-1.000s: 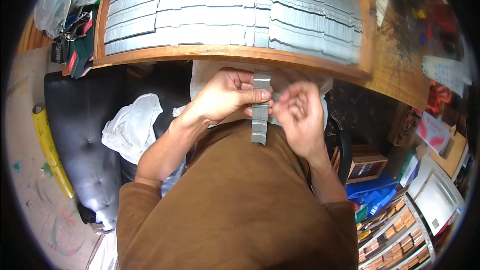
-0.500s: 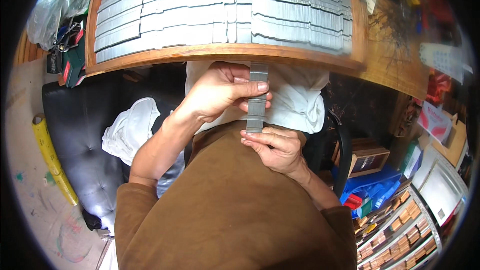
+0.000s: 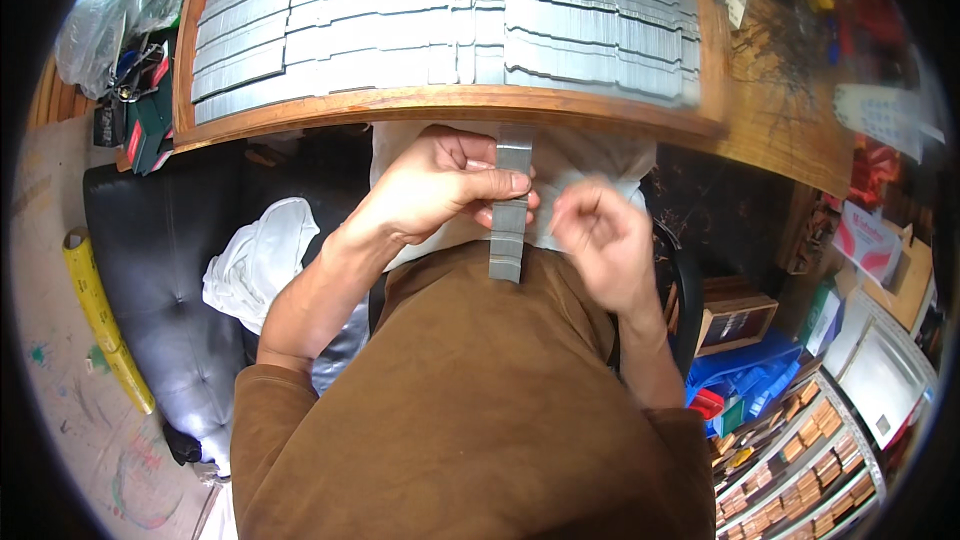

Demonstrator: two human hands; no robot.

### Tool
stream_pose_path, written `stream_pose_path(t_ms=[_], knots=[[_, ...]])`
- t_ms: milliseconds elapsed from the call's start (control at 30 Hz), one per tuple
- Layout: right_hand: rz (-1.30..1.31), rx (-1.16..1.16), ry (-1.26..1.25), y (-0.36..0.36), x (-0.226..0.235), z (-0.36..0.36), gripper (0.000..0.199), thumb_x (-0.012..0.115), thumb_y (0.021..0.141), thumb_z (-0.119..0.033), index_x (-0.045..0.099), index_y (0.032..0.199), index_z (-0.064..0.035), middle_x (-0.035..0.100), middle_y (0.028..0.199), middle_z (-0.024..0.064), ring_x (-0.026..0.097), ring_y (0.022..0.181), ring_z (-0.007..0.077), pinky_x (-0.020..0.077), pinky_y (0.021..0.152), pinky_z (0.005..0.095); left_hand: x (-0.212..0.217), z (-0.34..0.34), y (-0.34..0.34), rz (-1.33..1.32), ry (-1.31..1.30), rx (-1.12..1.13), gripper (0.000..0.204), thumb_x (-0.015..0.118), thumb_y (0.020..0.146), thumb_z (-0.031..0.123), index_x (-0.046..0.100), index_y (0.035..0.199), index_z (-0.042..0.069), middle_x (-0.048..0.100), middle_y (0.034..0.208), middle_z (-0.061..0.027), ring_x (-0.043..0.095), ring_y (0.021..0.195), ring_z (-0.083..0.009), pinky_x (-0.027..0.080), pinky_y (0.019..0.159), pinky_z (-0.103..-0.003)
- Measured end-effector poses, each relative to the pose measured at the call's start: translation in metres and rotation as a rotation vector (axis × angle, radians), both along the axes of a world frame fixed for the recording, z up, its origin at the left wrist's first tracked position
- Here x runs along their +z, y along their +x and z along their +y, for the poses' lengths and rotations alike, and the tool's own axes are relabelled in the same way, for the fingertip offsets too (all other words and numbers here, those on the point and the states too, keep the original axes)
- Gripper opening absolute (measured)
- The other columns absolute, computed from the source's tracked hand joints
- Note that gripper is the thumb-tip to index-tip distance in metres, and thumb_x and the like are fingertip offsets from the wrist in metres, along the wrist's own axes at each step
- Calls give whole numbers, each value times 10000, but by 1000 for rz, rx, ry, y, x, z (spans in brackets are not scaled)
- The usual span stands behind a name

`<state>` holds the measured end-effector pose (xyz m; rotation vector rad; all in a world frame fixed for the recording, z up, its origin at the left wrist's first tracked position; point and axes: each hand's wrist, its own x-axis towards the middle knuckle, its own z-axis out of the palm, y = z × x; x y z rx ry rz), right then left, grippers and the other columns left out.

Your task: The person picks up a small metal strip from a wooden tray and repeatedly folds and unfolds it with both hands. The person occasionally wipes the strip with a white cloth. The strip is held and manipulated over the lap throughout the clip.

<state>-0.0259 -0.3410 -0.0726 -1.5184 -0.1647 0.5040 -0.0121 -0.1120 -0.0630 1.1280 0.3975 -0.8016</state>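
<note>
The long grey metal strip [image 3: 509, 212] stands with its long axis running away from the body, just below the wooden surface's [image 3: 450, 102] near edge. The left hand [image 3: 432, 185] pinches it closed; the right hand [image 3: 603, 238], loosely curled and empty, hovers just beside it.

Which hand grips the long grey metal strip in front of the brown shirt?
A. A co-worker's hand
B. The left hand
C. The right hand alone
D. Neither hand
B: the left hand clamps the long grey metal strip with its thumb, while the right hand hovers beside it, blurred.
</note>
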Motion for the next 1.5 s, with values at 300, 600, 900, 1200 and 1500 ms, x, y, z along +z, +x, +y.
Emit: stream_pose_path(t_ms=[300,600,900,1200,1500], knots=[[500,-48,303,34,-12,44,218,726,918,-118,690,1023,69,674,794,61,577,613,72,481,535,218,-5,3,-4,-90,-47,-2,219,730,913,194,720,1038,13,755,902,-70,718,814,-126,489,620,-207],[393,-84,157,38,-14,51,140,736,902,-98,722,927,39,673,779,21,547,599,56,450,538,199,-16,3,-4,-164,16,50,175,721,926,147,719,994,-14,738,863,-57,655,747,-73,502,631,-205],[-368,-59,-85,18,-12,55,121,798,825,-46,750,925,3,656,826,69,600,699,136,487,617,254,-13,-7,-37,-619,463,69,130,705,921,78,716,964,-45,731,781,-110,627,706,-67,497,618,-239],[-257,10,38,16,-2,54,134,786,826,-30,756,956,-12,621,826,65,598,719,143,478,613,262,-17,-6,-42,-687,383,134,155,692,899,18,730,1048,-6,723,777,-145,669,669,-113,503,598,-261],[-352,44,1,17,-4,50,175,806,768,27,761,932,-12,587,805,34,565,708,119,453,590,251,-18,-2,-44,-853,503,63,174,680,828,-51,723,993,-15,701,778,-183,713,679,-255,528,593,-316]])
